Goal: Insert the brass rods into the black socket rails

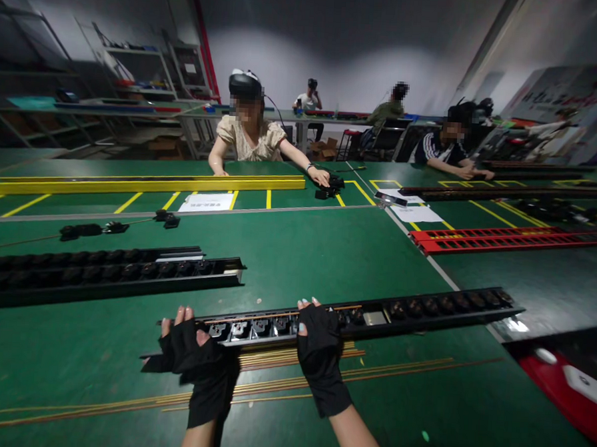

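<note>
"Gloved left hand (192,351) at the near rail's (398,312) left end, fingers spread."

"And the right hand (318,348)?"

"Laid over its middle. Whether either hand grips, I can't tell."

"Where's that rail?"

"Lying on the green desk (297,250), just beyond some thin rods (159,399)."

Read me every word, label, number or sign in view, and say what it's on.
Nothing is legible.
Left paper sheet: print, too blurred to read.
Right paper sheets: print, too blurred.
Banner, back right: large characters, too blurred.
White panel on the red object, lower right: small dark mark, unreadable.
Nearest black rail: no text visible.
</note>
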`<state>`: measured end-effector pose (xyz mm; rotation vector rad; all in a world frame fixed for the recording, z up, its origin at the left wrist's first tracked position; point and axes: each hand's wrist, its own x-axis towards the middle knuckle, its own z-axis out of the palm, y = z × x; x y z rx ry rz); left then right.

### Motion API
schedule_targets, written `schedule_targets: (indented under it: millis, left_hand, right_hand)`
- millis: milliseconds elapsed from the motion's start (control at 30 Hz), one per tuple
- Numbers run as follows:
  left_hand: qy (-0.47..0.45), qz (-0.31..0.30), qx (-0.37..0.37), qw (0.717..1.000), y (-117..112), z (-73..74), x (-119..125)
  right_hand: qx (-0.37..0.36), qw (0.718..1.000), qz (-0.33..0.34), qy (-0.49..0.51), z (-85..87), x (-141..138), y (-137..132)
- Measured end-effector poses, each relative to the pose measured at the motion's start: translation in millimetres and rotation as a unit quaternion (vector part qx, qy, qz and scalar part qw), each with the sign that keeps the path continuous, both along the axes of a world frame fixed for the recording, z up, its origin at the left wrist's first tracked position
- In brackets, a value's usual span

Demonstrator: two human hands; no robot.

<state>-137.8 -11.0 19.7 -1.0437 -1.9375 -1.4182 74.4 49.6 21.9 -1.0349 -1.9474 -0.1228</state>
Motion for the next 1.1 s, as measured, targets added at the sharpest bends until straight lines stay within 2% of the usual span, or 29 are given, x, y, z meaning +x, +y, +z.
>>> schedule_targets:
  millis: [100,133,300,433,567,800,967,1100]
  left_hand:
    - [0.042,-0.084,-0.035,0.995,5,-6.1,15]
    - [0.051,-0.096,-0.045,0.993,7,-7.3,19]
    - [0.067,-0.079,-0.042,0.994,11,0.7,41]
    - [0.121,-0.130,-0.103,0.979,10,9.1,82]
    - [0.129,-0.173,-0.124,0.968,16,8.5,114]
    - [0.128,-0.206,-0.144,0.959,22,2.8,115]
    - [0.146,-0.182,-0.141,0.962,23,-1.6,116]
    - [0.131,-0.174,-0.132,0.967,25,-2.3,119]
  right_hand:
    - [-0.003,1.000,-0.001,-0.004,0.3,0,0]
    - [-0.001,1.000,-0.003,-0.004,0.6,0,0]
    - [0.000,1.000,-0.009,-0.013,1.0,1,0]
    - [0.016,1.000,-0.014,-0.013,-2.1,0,1]
    - [0.021,1.000,-0.020,-0.005,-4.6,-2,3]
    - [0.042,0.999,-0.015,-0.027,-5.4,-1,2]
    - [0.047,0.999,-0.020,-0.015,-8.8,-1,3]
    - [0.012,0.999,-0.028,-0.027,-7.8,0,3]
